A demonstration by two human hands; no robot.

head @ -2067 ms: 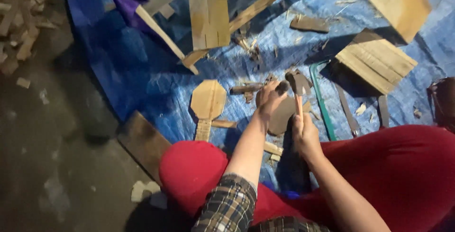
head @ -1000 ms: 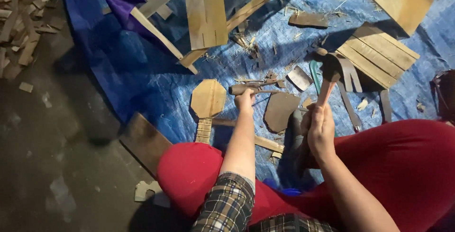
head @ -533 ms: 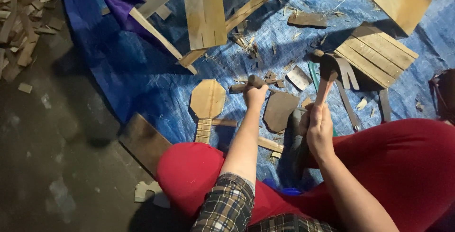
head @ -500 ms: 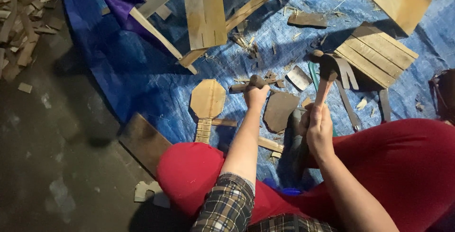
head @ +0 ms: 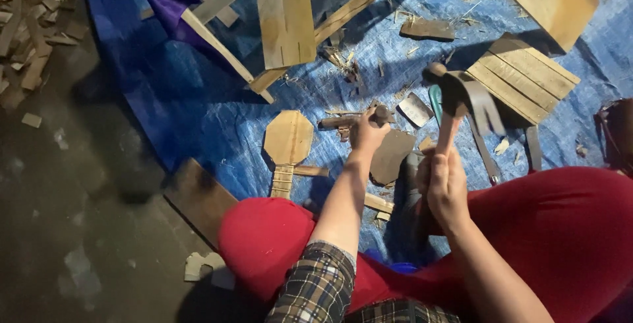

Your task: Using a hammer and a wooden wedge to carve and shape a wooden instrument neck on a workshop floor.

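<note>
My right hand (head: 446,188) grips the wooden handle of a claw hammer (head: 461,95), raised with its dark head up over the blue tarp (head: 198,105). My left hand (head: 368,133) is closed around a short dark rod-like piece (head: 339,122) lying on the tarp, just beside an octagonal wooden paddle-shaped piece (head: 287,140). A flat dark wood piece (head: 390,157) lies between my two hands. My red-clad knees frame the bottom of the view.
A slatted wooden panel (head: 524,76) lies to the right, long planks (head: 285,13) and sticks at the top. A dark board (head: 198,194) sits at the tarp's near edge. Wood scraps (head: 33,39) litter the bare floor at left. A green-handled tool (head: 436,99) lies near the hammer.
The hammer went from low by the workpiece to raised. My left hand reached out to the rod on the tarp and closed on it; it has barely moved since.
</note>
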